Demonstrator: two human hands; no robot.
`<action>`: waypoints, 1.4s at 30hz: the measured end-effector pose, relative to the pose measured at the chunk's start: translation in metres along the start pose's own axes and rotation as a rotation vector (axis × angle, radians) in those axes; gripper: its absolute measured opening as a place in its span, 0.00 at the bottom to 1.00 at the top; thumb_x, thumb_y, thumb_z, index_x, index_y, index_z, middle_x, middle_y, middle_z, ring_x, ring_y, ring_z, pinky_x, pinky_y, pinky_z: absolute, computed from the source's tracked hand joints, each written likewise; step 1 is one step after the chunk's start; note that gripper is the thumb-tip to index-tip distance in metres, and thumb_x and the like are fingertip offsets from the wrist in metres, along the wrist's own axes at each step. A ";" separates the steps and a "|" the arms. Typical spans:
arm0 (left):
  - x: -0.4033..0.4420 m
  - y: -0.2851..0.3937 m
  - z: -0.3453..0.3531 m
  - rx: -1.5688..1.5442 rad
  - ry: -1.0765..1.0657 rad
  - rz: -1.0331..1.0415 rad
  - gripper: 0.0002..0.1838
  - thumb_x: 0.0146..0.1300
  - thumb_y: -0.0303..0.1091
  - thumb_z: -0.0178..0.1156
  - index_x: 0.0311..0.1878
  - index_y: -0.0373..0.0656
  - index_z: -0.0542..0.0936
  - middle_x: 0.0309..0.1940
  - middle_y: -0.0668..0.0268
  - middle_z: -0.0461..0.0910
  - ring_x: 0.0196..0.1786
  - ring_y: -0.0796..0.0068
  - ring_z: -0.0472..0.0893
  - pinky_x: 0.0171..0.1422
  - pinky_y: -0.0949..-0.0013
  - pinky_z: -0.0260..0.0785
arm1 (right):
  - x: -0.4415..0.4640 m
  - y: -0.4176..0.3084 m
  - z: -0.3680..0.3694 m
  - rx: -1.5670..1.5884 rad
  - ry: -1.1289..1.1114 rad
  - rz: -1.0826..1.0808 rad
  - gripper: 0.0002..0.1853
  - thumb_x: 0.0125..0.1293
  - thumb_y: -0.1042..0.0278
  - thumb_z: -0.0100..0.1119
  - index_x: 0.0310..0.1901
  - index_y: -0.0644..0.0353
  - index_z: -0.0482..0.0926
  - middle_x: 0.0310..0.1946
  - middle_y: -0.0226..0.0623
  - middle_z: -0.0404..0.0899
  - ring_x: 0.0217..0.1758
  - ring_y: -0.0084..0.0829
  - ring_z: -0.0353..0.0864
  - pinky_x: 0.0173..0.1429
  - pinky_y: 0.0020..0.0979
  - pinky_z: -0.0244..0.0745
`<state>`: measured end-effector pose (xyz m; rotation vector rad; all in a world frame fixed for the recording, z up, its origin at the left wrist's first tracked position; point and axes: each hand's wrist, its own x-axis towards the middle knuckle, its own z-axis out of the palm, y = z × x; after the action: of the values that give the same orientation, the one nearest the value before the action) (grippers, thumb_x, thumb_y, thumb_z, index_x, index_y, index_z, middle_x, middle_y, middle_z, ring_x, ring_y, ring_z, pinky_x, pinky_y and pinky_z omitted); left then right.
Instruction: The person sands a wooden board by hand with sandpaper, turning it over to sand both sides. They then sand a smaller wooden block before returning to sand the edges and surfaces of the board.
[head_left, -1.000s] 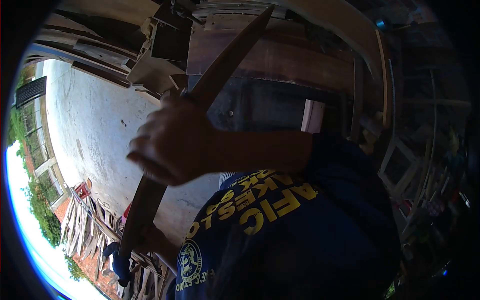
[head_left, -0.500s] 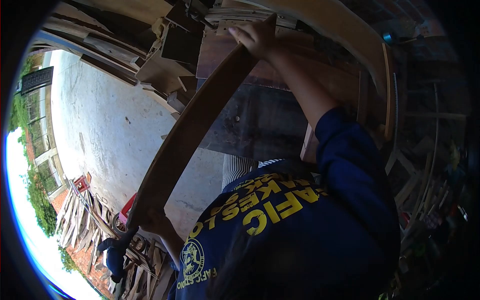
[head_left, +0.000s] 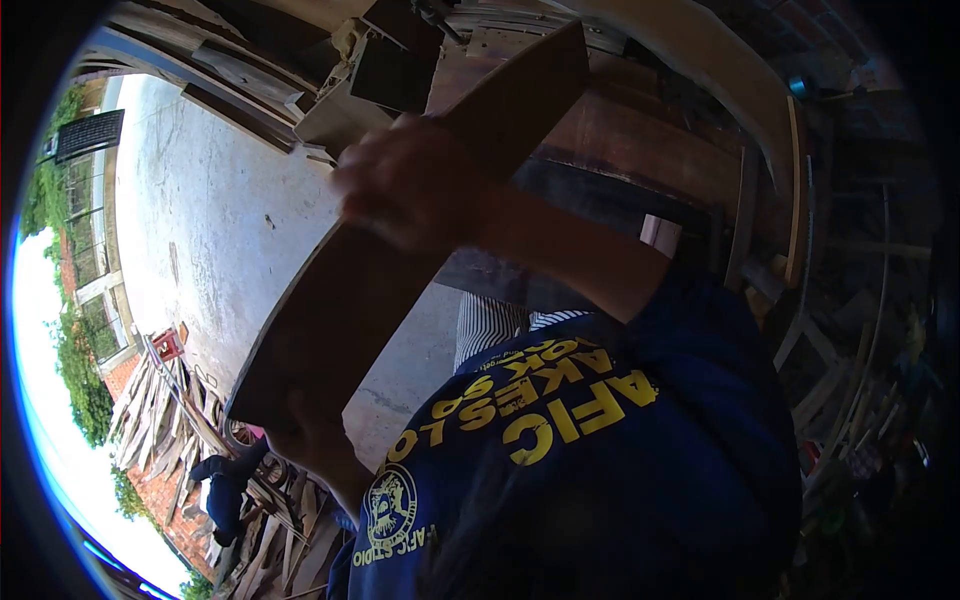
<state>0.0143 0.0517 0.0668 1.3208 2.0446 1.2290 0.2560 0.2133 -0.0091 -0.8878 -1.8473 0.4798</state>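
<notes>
A long, dark, slightly curved wooden board [head_left: 330,300] slants from the lower left to the upper right in front of my body. My left hand [head_left: 305,435] grips its near lower end, thumb against the broad face; the other fingers are hidden behind the wood. Across the middle of the board lies my right hand [head_left: 405,185], fingers curled over the far edge and blurred by motion. Beyond the board's upper end is a dark work table [head_left: 610,135].
Cut boards and wood blocks [head_left: 390,60] crowd the area past the table. A large curved wooden piece [head_left: 700,60] stands at upper right. Concrete floor [head_left: 200,210] stretches to the left. At lower left are a heap of wood strips [head_left: 160,400] and a dark glove-like shape [head_left: 228,490].
My right hand has moved from the board's far end down to its middle. The board's broad face has turned more into view, and its lower end has shifted slightly left.
</notes>
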 end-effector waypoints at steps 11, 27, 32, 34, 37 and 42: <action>-0.003 -0.043 0.046 -0.208 -0.016 -0.284 0.22 0.65 0.39 0.59 0.55 0.34 0.72 0.47 0.59 0.78 0.46 0.70 0.79 0.47 0.72 0.75 | -0.079 0.124 -0.034 -0.325 -0.108 0.296 0.21 0.69 0.47 0.44 0.34 0.55 0.80 0.34 0.35 0.81 0.42 0.37 0.79 0.48 0.38 0.67; 0.008 -0.071 -0.033 0.213 0.092 0.325 0.20 0.65 0.41 0.57 0.48 0.30 0.73 0.40 0.54 0.77 0.38 0.60 0.80 0.33 0.64 0.76 | -0.087 0.080 -0.050 -0.299 0.166 0.126 0.14 0.63 0.56 0.50 0.28 0.57 0.76 0.22 0.36 0.74 0.30 0.40 0.76 0.41 0.39 0.67; 0.015 -0.066 -0.030 0.166 0.010 0.465 0.19 0.65 0.40 0.57 0.47 0.30 0.73 0.39 0.53 0.77 0.37 0.60 0.80 0.33 0.63 0.76 | -0.171 0.166 -0.121 -0.353 0.176 0.362 0.20 0.63 0.52 0.46 0.25 0.58 0.78 0.22 0.40 0.77 0.31 0.41 0.79 0.43 0.40 0.68; 0.017 -0.061 -0.028 0.154 -0.022 0.538 0.19 0.65 0.39 0.57 0.47 0.30 0.73 0.38 0.53 0.77 0.37 0.59 0.80 0.33 0.63 0.76 | -0.147 0.111 -0.099 -0.154 0.260 0.304 0.19 0.62 0.53 0.47 0.23 0.58 0.75 0.22 0.39 0.76 0.30 0.40 0.77 0.41 0.40 0.67; 0.021 -0.053 -0.023 0.131 -0.098 0.652 0.18 0.64 0.39 0.57 0.46 0.31 0.73 0.37 0.53 0.77 0.37 0.59 0.80 0.32 0.63 0.75 | -0.093 -0.005 -0.058 -0.192 0.196 0.128 0.14 0.60 0.56 0.51 0.21 0.53 0.72 0.19 0.32 0.70 0.24 0.33 0.71 0.34 0.37 0.60; 0.028 -0.035 -0.013 0.086 -0.218 0.837 0.17 0.64 0.37 0.57 0.45 0.31 0.74 0.36 0.53 0.78 0.36 0.58 0.80 0.32 0.63 0.75 | -0.071 -0.096 -0.037 -0.071 0.148 -0.006 0.15 0.64 0.52 0.49 0.24 0.49 0.73 0.21 0.27 0.71 0.26 0.28 0.72 0.36 0.34 0.63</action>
<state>-0.0257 0.0646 0.0476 2.3604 1.4174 1.2156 0.2718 0.0951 0.0273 -0.9403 -1.7402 0.3375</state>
